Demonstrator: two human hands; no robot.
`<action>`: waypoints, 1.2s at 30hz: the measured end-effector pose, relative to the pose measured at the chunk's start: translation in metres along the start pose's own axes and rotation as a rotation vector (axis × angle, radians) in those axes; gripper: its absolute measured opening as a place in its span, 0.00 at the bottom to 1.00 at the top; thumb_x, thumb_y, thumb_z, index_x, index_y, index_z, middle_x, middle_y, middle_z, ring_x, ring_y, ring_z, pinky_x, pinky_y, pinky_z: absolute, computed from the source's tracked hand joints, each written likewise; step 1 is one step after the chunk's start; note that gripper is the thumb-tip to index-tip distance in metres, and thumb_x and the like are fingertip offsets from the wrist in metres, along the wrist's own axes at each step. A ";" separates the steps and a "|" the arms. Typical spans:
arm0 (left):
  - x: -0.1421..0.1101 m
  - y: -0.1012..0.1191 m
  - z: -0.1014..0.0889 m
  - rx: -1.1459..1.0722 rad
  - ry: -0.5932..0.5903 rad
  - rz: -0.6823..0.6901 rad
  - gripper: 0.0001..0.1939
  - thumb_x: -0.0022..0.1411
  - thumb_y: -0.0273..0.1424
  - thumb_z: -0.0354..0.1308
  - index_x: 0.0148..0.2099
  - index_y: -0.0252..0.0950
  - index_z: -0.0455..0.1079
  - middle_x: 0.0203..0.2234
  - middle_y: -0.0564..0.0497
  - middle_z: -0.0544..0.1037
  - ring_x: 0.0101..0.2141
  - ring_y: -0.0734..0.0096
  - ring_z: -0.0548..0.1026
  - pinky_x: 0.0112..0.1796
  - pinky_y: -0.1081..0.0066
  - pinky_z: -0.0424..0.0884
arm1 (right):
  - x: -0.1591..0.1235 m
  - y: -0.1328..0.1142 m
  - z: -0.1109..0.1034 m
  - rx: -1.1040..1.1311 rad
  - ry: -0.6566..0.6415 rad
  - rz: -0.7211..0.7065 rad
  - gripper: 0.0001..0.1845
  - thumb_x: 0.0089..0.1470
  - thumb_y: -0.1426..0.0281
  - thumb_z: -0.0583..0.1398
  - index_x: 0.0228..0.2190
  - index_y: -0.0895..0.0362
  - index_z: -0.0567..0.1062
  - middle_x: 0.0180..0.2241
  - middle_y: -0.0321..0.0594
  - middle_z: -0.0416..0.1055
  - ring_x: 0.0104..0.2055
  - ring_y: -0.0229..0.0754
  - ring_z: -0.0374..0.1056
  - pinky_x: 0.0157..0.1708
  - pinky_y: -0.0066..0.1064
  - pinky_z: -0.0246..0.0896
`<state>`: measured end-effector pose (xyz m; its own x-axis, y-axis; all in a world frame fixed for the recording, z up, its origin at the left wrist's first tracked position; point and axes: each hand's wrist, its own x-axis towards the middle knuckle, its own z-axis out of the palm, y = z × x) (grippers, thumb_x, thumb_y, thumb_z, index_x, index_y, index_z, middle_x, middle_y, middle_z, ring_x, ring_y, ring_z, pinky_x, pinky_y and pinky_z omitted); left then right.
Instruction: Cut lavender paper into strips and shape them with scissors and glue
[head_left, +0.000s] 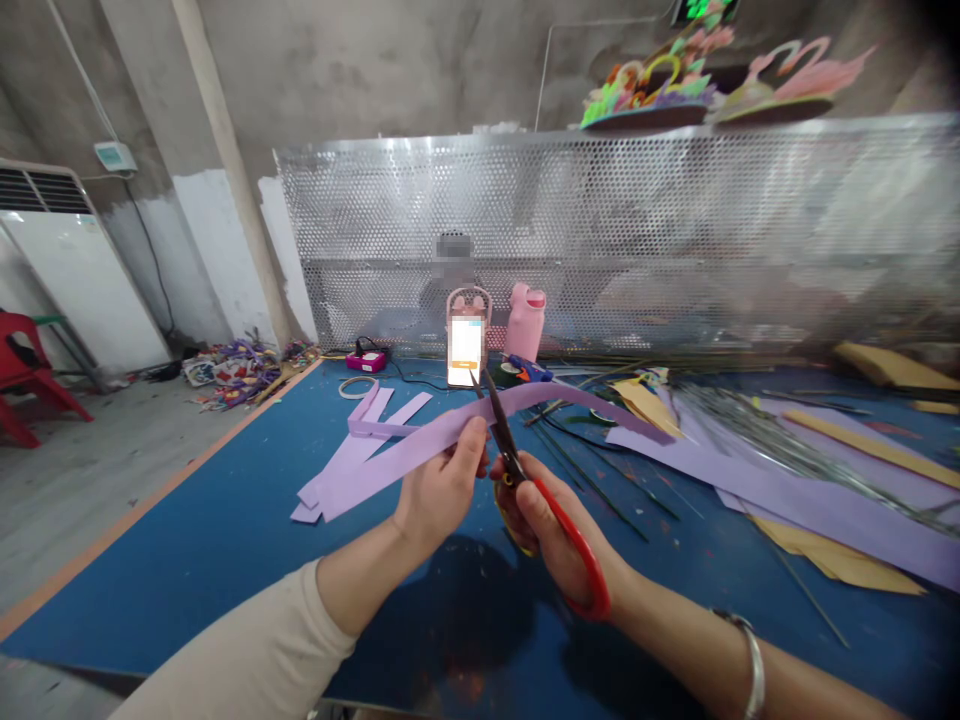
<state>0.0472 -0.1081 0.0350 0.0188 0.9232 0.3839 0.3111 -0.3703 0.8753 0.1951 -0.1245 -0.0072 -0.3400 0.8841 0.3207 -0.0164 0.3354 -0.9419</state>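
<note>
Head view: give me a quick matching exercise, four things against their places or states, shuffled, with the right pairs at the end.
1. Scissors
2. Phone
3. Bracelet
4. Long purple strip

A. Worn around the right forearm, near the wrist
B. Pinched in the fingers of the left hand
C. Red-handled, held in the right hand
D. Propped upright, screen lit

Right pairs: 1-C, 2-D, 3-A, 4-B
</note>
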 end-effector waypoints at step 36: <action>0.022 -0.019 -0.034 -0.460 -0.735 -0.628 0.19 0.58 0.44 0.58 0.42 0.34 0.70 0.30 0.47 0.79 0.26 0.71 0.77 0.30 0.71 0.70 | 0.028 -0.027 -0.064 -0.561 -0.312 -0.002 0.25 0.58 0.48 0.49 0.32 0.57 0.70 0.25 0.38 0.64 0.24 0.39 0.58 0.22 0.30 0.55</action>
<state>0.0092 -0.0841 0.0373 0.5954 0.7407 -0.3113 0.0790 0.3316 0.9401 0.2457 -0.0881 0.0341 -0.5993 0.7755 0.1985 0.4484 0.5306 -0.7193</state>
